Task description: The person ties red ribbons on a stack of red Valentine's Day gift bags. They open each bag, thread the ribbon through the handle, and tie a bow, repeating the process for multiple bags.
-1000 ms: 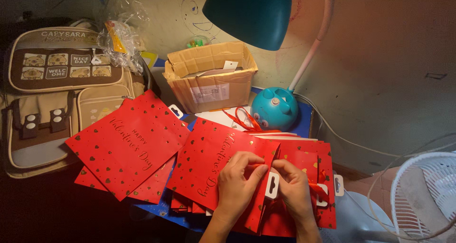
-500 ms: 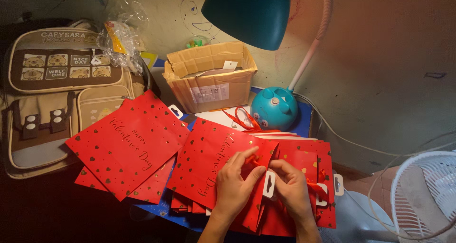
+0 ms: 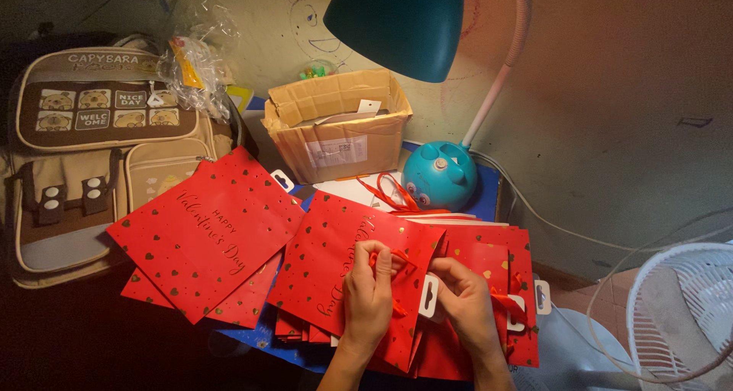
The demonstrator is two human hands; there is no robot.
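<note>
A: Where are the hands?

B: Both are low in the head view, in front of the blue lamp base [image 3: 439,175]. The left hand [image 3: 369,292] is curled, its fingertips pinching the thin red ribbon handle [image 3: 385,260] at the top edge of a red paper gift bag [image 3: 328,261]. The right hand [image 3: 466,299] is bent too, with fingers closed on the same edge just beside a white hang tab [image 3: 429,297].

A: And the bag itself?

B: It lies flat on a pile of like red bags on the desk [image 3: 489,196], straight in front of the lamp base. It is red with small gold hearts and gold script. More flat bags [image 3: 496,284] fan out under the right hand, to the right of that bag.

A: What else is around?

B: Left of the lamp base stands an open cardboard box [image 3: 336,127], touching the wall behind. Further left of it, a second stack of red bags [image 3: 206,234] lies tilted, well apart from the hands. Beyond that stack a beige backpack [image 3: 92,154] leans, with crumpled clear plastic wrap [image 3: 191,63] at its top. The teal lamp shade [image 3: 397,21] hangs above the base on a pale bent neck. Loose red ribbon [image 3: 393,192] sits just beside the base. A white fan grille [image 3: 679,315] shows far right of it.
</note>
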